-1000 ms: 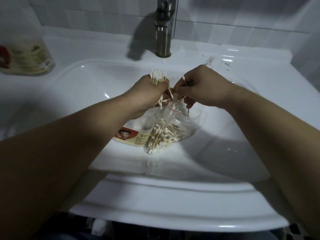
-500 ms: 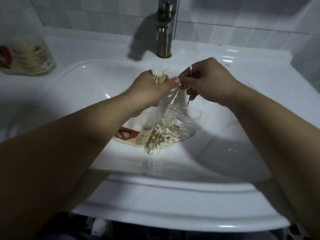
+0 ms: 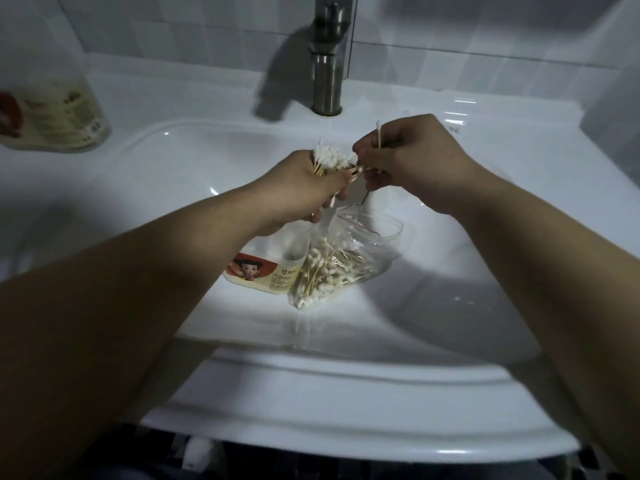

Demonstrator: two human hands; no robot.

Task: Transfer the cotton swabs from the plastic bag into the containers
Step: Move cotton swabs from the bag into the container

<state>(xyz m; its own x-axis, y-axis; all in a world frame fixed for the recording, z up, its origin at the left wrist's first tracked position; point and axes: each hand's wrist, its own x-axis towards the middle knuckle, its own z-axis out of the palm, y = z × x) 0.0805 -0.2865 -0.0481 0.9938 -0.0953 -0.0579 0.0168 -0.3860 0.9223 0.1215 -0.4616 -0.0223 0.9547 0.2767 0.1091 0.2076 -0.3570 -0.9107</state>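
White-tipped wooden cotton swabs, bunched upright in left hand.

Clear plastic bag of white-tipped cotton swabs in sink, against a labelled container

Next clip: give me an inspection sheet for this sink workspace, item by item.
Surface: white sink basin, dimly lit.
Job's things: plastic bag of cotton swabs lies in the basin; labelled container against its left side; clear container behind it.
Clutter: bottle on the ledge, far left.
Hands: left hand grips a bundle of swabs; right hand pinches a swab.
Cables: nothing seen.
Surroundings: faucet, tiled wall.
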